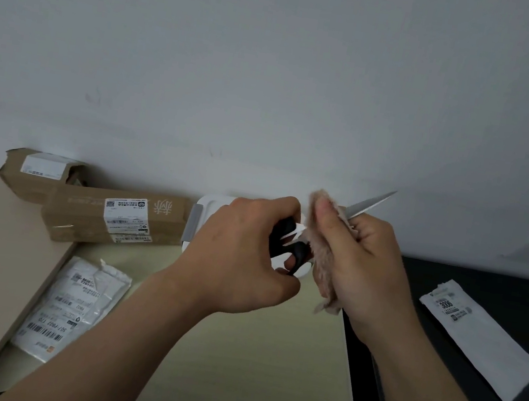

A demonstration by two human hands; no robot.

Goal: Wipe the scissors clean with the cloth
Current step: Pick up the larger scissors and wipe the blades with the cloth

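The scissors point(371, 203) have black handles and silver blades that point up and to the right. My left hand point(241, 252) grips the black handles in the middle of the view. My right hand point(363, 264) holds a fuzzy pinkish-beige cloth point(323, 254) wrapped around the blades near the pivot. Only the blade tips stick out past the cloth. Both hands hover above a pale yellow table point(251, 364).
Two brown cardboard parcels point(115, 215) lie at the back left by the wall. A torn white mailer bag point(73, 305) sits at the left. A white container point(206, 208) stands behind my left hand. Another white mailer point(483, 342) rests on a black surface point(517, 302) at the right.
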